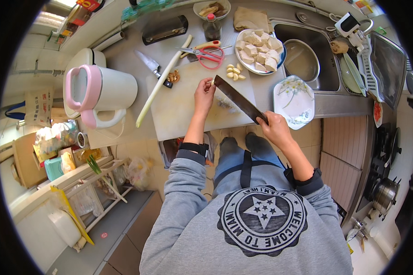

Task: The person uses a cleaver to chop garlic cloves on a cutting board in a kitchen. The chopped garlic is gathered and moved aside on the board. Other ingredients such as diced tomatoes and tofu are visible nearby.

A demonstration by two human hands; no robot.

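In the head view my right hand (275, 128) grips the handle end of a dark-bladed cleaver (239, 99), raised over a white cutting board (179, 110). My left hand (205, 94) pinches a small pale piece, probably a garlic clove (213, 82), beside the blade's far end. Small whitish-grey scraps (227, 104) lie on the board under the blade. Several peeled garlic cloves (234, 72) rest near the board's far right. Across its left part runs a long leek or scallion stalk (161, 82), by a kitchen knife (153, 67) and brown peelings (173, 76). Red-handled scissors (210, 56) lie at the far edge.
A bowl of tofu chunks (260, 51) stands behind the garlic, with a floral plate (293, 103) nearer me. The sink (327, 51) at right holds a metal bowl (301, 60). A pink-and-white appliance jug (103, 96) stands left; a red-capped bottle (212, 29) stands at the back.
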